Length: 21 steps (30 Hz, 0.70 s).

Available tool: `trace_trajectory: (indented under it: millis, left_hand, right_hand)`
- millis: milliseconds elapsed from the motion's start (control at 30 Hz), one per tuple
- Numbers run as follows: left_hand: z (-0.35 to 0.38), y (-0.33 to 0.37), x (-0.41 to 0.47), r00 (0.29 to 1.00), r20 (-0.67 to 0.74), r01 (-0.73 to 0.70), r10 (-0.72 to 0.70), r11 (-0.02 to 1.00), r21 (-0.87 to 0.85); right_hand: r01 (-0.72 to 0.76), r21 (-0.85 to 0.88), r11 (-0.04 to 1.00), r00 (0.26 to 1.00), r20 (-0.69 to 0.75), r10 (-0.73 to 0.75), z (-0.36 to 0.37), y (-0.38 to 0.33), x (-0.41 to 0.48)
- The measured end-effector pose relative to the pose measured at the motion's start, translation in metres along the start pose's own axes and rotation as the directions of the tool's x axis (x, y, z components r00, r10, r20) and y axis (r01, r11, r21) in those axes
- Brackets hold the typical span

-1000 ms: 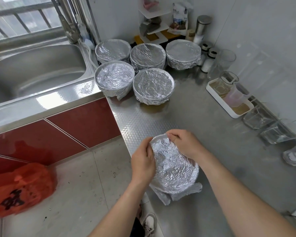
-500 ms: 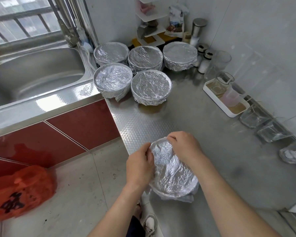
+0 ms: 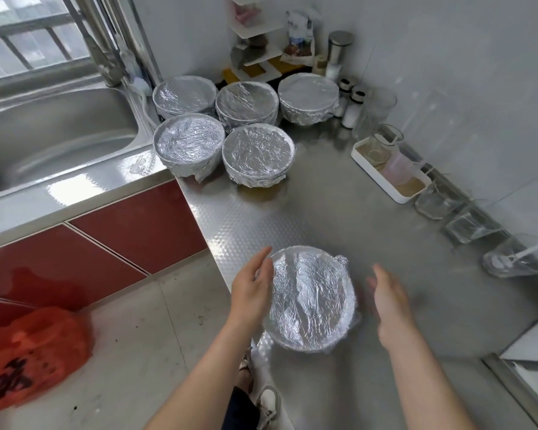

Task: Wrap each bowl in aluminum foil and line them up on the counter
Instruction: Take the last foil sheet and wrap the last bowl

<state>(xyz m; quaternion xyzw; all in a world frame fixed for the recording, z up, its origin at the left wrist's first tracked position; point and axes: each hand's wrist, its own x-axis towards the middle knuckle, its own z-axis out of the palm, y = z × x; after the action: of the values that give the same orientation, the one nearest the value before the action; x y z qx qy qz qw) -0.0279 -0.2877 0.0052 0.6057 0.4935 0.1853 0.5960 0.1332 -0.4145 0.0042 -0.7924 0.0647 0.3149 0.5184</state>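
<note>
nearest the person, the foil-wrapped bowl [image 3: 311, 299] is sitting on the stainless steel counter [image 3: 339, 212], close to its front edge, between the two hands. the left hand [image 3: 252, 293] is lying with straight fingers along the bowl's left rim, touching the foil or just beside it; the view is not settling which. the right hand [image 3: 389, 302] is hovering spread and blurred to the right, apart from the bowl and holding nothing.

the foil is spanning the bowl's mouth as a shiny, crinkled skin with long creases. a loose flap [image 3: 263, 346] is sticking out at the near left. the bowl underneath is hidden, but it is probably rigid and fairly weighty, while the foil is thin, denting and tearing easily. it is likely best taken by both palms on the sides below the rim, never by pressing the unsupported top. foil on smooth steel is probably sliding readily.

farther on, the counter's left strip is showing an embossed pattern. five wrapped bowls [image 3: 258, 153] are standing in two close rows beside the steel sink [image 3: 44, 135], their foil skirts bunching at the base. along the right wall a white tray [image 3: 395, 193] is holding a glass jug, with clear glass containers [image 3: 435, 200] just beside it. two shakers [image 3: 353, 103] are standing in the far corner.
</note>
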Motion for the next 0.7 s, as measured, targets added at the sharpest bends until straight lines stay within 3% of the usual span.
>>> trace_trajectory:
  millis: [67, 167, 633, 700]
  left_hand:
    - [0.005, 0.000, -0.002, 1.000, -0.009, 0.005, -0.005, 0.997, -0.072]
    - [0.010, 0.003, -0.006, 1.000, -0.012, -0.006, 0.005, 0.994, -0.112]
    - [0.024, -0.001, -0.013, 0.971, -0.238, -0.024, -0.019, 0.984, -0.177]
    - [0.027, -0.006, -0.016, 0.954, -0.295, -0.019, -0.042, 0.980, -0.199]
  right_hand:
    - [-0.053, 0.082, 0.995, 0.990, 0.134, 0.042, 0.003, 0.007, -0.002]
    - [0.107, 0.054, 0.993, 0.966, 0.229, -0.117, 0.010, 0.008, 0.001]
    - [0.271, -0.155, 0.950, 0.891, 0.415, -0.186, 0.033, -0.013, 0.019]
    - [0.305, -0.112, 0.946, 0.896, 0.371, -0.244, 0.032, -0.020, 0.022]
